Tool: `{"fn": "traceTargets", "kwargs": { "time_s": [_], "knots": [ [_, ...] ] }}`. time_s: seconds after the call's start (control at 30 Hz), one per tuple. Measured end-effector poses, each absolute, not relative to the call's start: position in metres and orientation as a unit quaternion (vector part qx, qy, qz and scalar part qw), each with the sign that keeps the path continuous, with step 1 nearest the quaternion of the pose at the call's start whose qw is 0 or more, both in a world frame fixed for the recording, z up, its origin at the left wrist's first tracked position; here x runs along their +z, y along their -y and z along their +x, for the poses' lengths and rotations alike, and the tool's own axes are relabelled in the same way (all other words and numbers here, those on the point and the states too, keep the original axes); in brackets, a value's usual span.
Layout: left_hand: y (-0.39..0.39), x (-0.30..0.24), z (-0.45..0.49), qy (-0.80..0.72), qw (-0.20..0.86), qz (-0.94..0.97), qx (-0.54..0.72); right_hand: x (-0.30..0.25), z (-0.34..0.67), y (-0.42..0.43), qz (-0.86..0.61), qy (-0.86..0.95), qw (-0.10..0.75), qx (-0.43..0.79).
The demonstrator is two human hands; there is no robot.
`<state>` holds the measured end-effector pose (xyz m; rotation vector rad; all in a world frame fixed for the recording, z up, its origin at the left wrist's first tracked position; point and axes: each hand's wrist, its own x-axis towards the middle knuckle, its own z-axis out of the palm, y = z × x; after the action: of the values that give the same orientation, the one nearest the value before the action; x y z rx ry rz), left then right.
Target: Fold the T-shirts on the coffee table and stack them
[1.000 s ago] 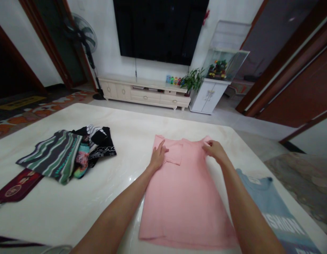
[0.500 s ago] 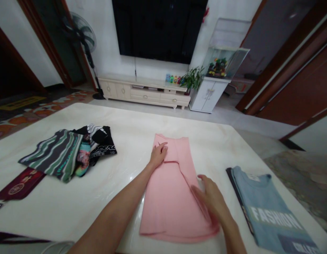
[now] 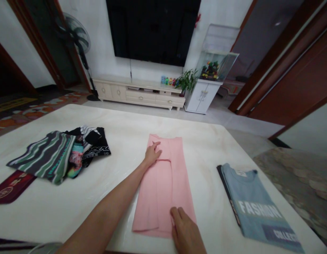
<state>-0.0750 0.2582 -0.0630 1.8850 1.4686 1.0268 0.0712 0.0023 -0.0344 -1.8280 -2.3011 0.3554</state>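
Note:
A pink shirt (image 3: 165, 192) lies flat on the table in front of me, its sides folded inward and its neckline at the far end. My left hand (image 3: 153, 153) rests on the upper left of the shirt, its index finger stretched out across the fabric. Down at the near hem, my right hand (image 3: 186, 229) has thumb and fingers closed on the edge of the folded right-hand panel. That panel now lies along the middle of the shirt, and the right hand covers part of the hem.
Folded blue T-shirt (image 3: 256, 201) lies at the right on darker clothing. A heap holds green striped clothing (image 3: 47, 155) and black clothing (image 3: 97, 150), beside a maroon pouch (image 3: 12, 187). Beyond the white table (image 3: 121, 127) stand a low cabinet (image 3: 139, 95), fan (image 3: 76, 35) and fish tank (image 3: 216, 65).
My right hand has moved toward me and inward, bringing the shirt's right side over to the middle. The left hand stays on the upper part. The view has shifted slightly right.

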Motion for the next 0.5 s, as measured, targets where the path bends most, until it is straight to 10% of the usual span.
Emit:
{"fn": "traceTargets", "kwargs": {
  "time_s": [0.2,0.5],
  "knots": [
    [-0.273,-0.053,-0.083,-0.575,0.251,0.714,0.31,-0.015,0.096,-0.011,-0.585,0.739,0.194,0.273],
    [-0.254,-0.035,-0.002,-0.518,0.163,0.82,0.18,-0.08,0.092,-0.059,-0.614,0.769,0.172,-0.047]
  ]
}}
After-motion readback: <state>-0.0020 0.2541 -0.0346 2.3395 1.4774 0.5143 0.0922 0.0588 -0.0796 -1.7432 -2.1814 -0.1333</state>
